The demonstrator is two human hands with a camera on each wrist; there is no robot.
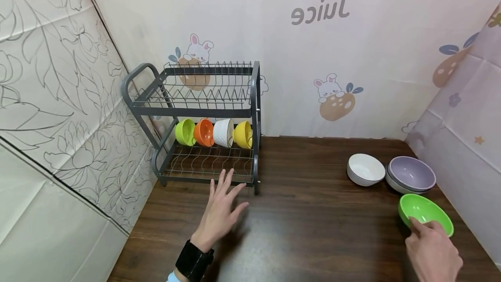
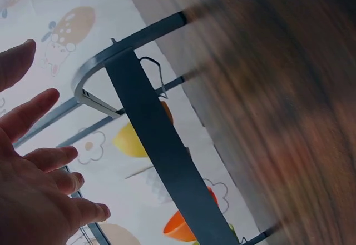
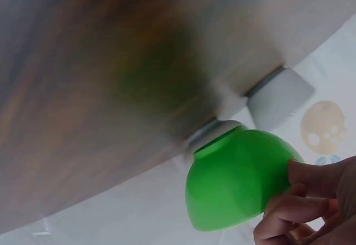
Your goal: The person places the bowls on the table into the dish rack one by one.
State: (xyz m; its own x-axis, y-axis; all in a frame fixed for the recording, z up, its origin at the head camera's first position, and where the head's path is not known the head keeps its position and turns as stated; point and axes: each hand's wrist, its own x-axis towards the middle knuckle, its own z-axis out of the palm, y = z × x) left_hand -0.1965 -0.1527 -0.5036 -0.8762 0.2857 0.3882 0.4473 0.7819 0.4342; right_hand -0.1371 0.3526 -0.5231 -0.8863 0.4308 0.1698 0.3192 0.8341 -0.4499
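My right hand [image 1: 433, 249] pinches the near rim of a green bowl [image 1: 426, 212] at the right of the table. In the right wrist view the thumb and curled fingers [image 3: 292, 209] hold that bowl's edge, and its base appears raised off the table. My left hand [image 1: 219, 212], with a black band at the wrist, is spread just in front of the dark dish rack [image 1: 192, 112] and holds nothing. On the rack's lower level stand a light green cup [image 1: 185, 132], an orange cup [image 1: 203, 132], a white cup [image 1: 223, 133] and a yellow cup [image 1: 243, 135], all tilted sideways.
Behind the green bowl, a purple bowl [image 1: 412, 172] sits stacked on a white one. Beside them stands another white bowl [image 1: 365, 169]. The rack's upper level holds only wire slots. Printed sheets line the back wall [image 1: 289, 77] and both sides of the wooden table [image 1: 313, 229].
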